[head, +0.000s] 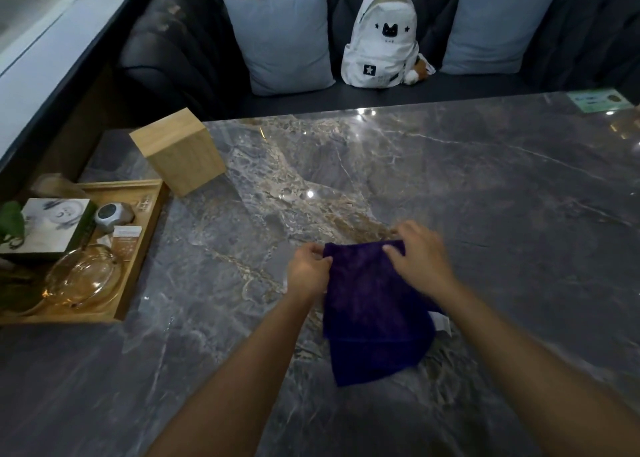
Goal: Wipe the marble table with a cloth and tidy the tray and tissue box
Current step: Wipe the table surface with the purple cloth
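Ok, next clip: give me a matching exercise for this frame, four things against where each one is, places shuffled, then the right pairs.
Things:
1. purple cloth
2. wooden box
3. glass bowl
4. white backpack

Places:
A. on the sofa between two cushions
B. in the wooden tray at the left
C. held at its far edge by the left hand and right hand
D. standing on the marble table just beyond the tray

Pairs: 1-C, 2-D, 3-B, 4-A

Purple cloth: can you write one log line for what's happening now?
hands: left and right gripping purple cloth | cloth: over marble table | tray, wooden box: untouched
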Demonstrator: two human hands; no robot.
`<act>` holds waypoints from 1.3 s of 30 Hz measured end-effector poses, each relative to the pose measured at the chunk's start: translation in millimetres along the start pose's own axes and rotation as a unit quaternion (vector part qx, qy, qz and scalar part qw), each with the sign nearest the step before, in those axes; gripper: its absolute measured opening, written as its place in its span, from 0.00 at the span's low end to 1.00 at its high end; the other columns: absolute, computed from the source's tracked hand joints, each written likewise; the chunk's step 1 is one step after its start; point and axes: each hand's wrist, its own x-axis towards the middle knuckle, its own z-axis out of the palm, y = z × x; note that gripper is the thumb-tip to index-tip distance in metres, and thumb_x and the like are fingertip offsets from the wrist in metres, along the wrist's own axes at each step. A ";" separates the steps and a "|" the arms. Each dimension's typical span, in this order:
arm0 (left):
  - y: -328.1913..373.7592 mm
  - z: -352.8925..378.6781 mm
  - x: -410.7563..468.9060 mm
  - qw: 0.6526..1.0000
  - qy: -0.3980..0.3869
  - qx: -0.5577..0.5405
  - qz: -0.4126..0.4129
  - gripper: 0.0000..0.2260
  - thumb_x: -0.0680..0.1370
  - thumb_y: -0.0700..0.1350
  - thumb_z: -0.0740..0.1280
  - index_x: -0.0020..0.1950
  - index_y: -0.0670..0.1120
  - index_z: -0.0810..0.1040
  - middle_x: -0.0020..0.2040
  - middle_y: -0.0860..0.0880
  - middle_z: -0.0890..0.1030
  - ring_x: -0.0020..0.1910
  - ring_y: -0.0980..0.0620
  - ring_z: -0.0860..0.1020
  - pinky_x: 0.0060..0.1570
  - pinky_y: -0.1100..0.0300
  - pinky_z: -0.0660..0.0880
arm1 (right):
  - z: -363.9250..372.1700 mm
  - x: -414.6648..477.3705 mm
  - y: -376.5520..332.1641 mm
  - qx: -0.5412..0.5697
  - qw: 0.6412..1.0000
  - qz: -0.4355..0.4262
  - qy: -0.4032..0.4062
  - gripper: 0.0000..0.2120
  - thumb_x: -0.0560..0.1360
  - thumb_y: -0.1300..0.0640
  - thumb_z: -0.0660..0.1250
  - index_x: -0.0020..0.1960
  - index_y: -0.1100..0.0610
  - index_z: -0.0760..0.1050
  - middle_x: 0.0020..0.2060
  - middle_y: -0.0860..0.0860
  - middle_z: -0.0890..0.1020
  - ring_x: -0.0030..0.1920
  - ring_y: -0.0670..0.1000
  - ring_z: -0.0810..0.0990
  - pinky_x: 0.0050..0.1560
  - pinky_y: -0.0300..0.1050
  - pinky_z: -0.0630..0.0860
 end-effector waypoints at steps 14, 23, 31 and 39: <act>2.4 2.3 -13.6 0.997 -0.029 -0.075 0.021 0.06 0.75 0.38 0.65 0.41 0.48 0.73 0.40 0.46 0.78 0.36 0.48 0.79 0.29 0.55 0.77 | 90.0 -48.3 -51.7 -0.029 0.998 0.063 0.002 0.42 0.70 0.36 0.52 0.75 0.59 0.47 0.75 0.62 0.51 0.76 0.58 0.47 0.73 0.52 0.41; -7.6 -47.0 -30.3 0.990 -0.028 0.046 0.129 0.09 0.75 0.42 0.66 0.53 0.42 0.78 0.48 0.46 0.81 0.48 0.51 0.78 0.55 0.52 0.76 | 93.5 -34.7 -57.8 0.077 0.992 0.099 -0.001 0.23 0.80 0.47 0.50 0.73 0.50 0.56 0.76 0.51 0.55 0.76 0.47 0.49 0.75 0.47 0.42; -95.4 -182.2 -60.0 0.905 0.178 0.350 0.162 0.30 0.72 0.62 0.55 0.66 0.44 0.71 0.66 0.43 0.74 0.65 0.46 0.71 0.65 0.52 0.66 | 98.3 -36.6 -66.4 0.029 0.991 0.133 -0.004 0.24 0.80 0.45 0.48 0.74 0.51 0.54 0.76 0.49 0.54 0.76 0.46 0.48 0.75 0.47 0.41; -154.0 -258.6 -74.8 0.881 0.232 0.411 0.036 0.26 0.77 0.55 0.61 0.70 0.42 0.65 0.72 0.41 0.67 0.71 0.42 0.64 0.69 0.43 0.62 | 103.6 -44.1 -77.4 -0.022 0.987 0.160 -0.024 0.25 0.80 0.45 0.47 0.74 0.50 0.49 0.76 0.50 0.50 0.76 0.47 0.47 0.75 0.47 0.39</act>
